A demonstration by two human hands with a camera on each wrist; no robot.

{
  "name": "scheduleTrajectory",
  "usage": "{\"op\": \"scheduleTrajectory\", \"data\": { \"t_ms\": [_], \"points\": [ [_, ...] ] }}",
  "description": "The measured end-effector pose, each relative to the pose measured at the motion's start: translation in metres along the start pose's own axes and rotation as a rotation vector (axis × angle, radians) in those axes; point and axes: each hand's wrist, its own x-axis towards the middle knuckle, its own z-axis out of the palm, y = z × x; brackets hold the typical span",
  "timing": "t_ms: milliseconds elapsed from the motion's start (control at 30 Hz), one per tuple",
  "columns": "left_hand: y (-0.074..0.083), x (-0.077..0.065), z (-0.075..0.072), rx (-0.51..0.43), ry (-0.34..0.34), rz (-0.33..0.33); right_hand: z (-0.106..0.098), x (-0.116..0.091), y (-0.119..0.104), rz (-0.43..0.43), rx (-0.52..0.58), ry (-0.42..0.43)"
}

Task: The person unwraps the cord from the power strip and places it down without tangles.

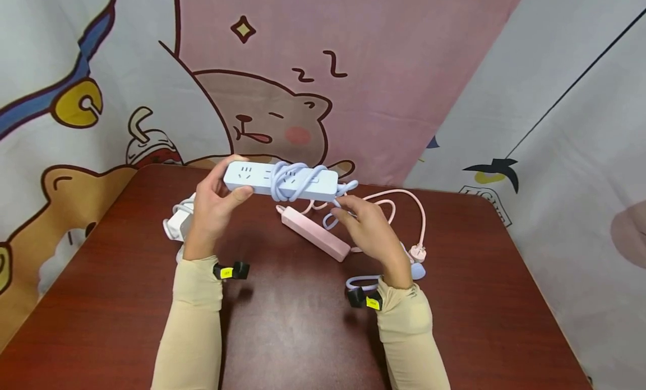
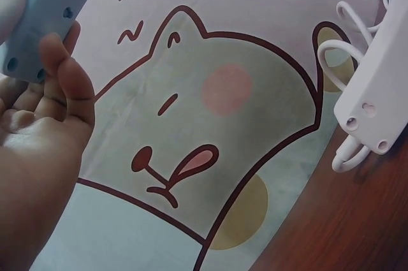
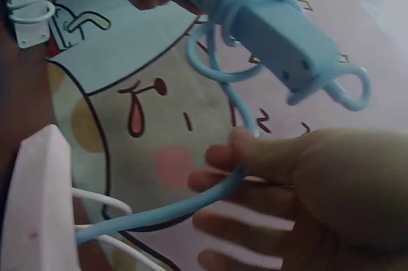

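In the head view my left hand [image 1: 206, 208] grips the left end of a light-blue power strip [image 1: 258, 180], raised over the table. Its cord loops several times around the strip's right half. My right hand [image 1: 372, 228] is just below the strip's right end. The right wrist view shows the right hand [image 3: 319, 188] pinching the blue cord [image 3: 159, 212] between thumb and fingers, apart from the strip. The cord's far part lies on the table, with the blue plug [image 1: 418, 271] beside my right wrist. In the left wrist view, the strip's underside [image 2: 48, 25] shows above my fingers.
On the reddish-brown table [image 1: 287, 334] a pink power strip [image 1: 315, 234] lies in the middle, its cord running right to a pink plug [image 1: 417, 253]. A white power strip [image 1: 179, 224] with wound cord sits behind my left forearm. A cartoon-printed curtain [image 1: 383, 87] hangs behind.
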Motion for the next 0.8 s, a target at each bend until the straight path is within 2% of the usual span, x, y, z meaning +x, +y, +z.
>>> {"op": "scheduleTrajectory", "data": {
  "t_ms": [133, 333, 633, 800],
  "points": [
    [0.000, 0.001, -0.001, -0.001, 0.015, 0.008, 0.007, 0.003, 0.000, -0.058, 0.030, 0.027],
    [-0.001, 0.001, -0.002, -0.007, 0.041, 0.009, 0.008, 0.004, 0.002, -0.134, 0.009, 0.039],
    [-0.003, 0.001, 0.001, -0.009, 0.104, 0.013, 0.004, 0.000, -0.006, -0.065, 0.019, -0.043],
    [-0.004, 0.002, 0.002, -0.034, 0.139, 0.026, 0.002, -0.002, -0.012, -0.082, 0.007, -0.104]
  ]
}}
